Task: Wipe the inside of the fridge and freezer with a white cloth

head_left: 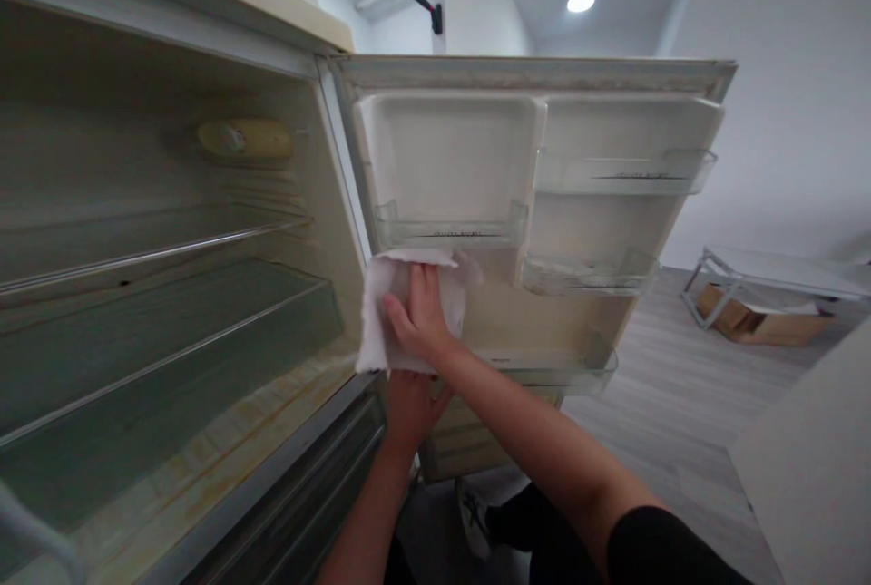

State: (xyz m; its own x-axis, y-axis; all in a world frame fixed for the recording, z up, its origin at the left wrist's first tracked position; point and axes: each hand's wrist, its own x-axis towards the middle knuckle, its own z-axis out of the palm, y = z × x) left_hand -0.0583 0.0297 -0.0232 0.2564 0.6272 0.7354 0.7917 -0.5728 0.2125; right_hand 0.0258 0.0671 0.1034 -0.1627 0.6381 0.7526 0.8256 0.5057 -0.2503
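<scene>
A white cloth (381,304) is spread between my two hands in front of the fridge, near the hinge side of its door. My right hand (425,317) lies over it, thumb and fingers gripping the cloth from above. From below, my left hand (410,399) supports the same cloth; most of its fingers are hidden under it. The open fridge door (449,141) stands behind the cloth, with clear plastic door bins (453,233) on its inner side.
Left of my hands is the fridge interior with a glass shelf (156,254), a clear drawer front (170,385) and a yellowish lamp cover (249,139). Yellow-brown stains mark the fridge's bottom edge (224,467). A white low table (782,268) stands over a cardboard box (768,322) at right.
</scene>
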